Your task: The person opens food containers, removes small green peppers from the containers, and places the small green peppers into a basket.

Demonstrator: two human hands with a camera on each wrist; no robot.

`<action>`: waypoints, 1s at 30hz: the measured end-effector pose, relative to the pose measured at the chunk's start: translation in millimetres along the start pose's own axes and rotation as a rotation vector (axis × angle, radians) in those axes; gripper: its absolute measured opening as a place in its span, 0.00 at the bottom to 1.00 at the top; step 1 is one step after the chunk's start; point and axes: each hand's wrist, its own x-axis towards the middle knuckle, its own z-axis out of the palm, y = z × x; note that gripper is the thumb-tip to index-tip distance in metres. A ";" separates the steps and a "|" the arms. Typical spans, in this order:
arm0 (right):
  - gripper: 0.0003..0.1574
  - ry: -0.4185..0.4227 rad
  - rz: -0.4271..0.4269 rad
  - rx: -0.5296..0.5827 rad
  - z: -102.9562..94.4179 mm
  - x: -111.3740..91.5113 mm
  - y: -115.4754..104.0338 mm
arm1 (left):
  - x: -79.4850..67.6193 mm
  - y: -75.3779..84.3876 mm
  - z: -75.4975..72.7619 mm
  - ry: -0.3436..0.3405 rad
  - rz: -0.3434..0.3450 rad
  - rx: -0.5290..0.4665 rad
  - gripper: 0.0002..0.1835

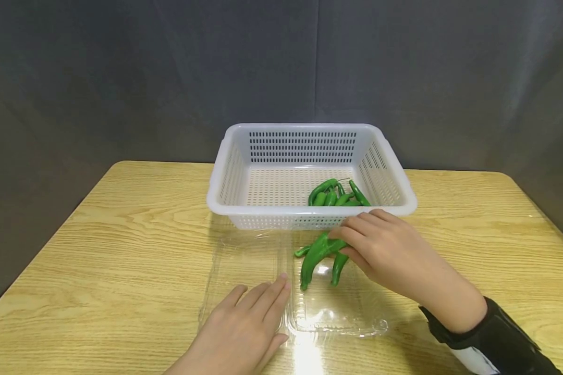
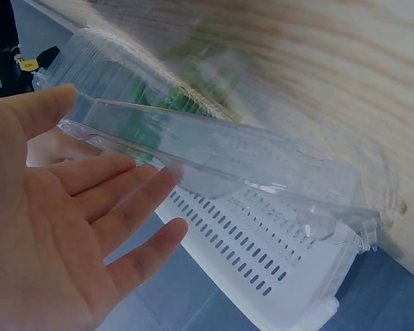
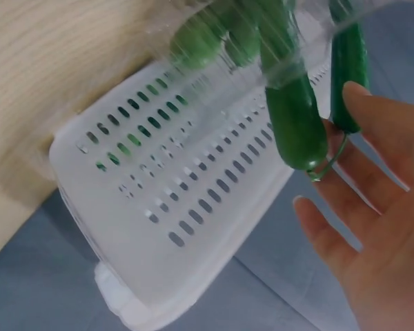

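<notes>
A clear plastic clamshell container (image 1: 326, 312) lies opened flat on the table, its two halves side by side. My left hand (image 1: 244, 317) rests over its middle fold, fingers extended; the left wrist view shows the fingertips against the clear plastic. Over the right half, my right hand (image 1: 380, 250) pinches a green chili pepper (image 1: 316, 255) near its stem end. In the right wrist view the thumb presses one pepper (image 3: 348, 76), while another pepper (image 3: 294, 124) hangs beside the fingers. Another green pepper (image 1: 340, 268) lies below, partly covered by the right hand.
Behind the container stands a white slotted plastic basket (image 1: 281, 210), with several green peppers (image 1: 330, 197) at its right front. The wooden table (image 1: 122, 250) extends to both sides, and a dark grey curtain (image 1: 169, 78) hangs behind it.
</notes>
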 end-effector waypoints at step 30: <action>0.26 -0.159 0.100 -0.006 12.2 -5.4 -1.9 | 0.2 0.7 -2.7 -0.040 0.012 0.019 0.38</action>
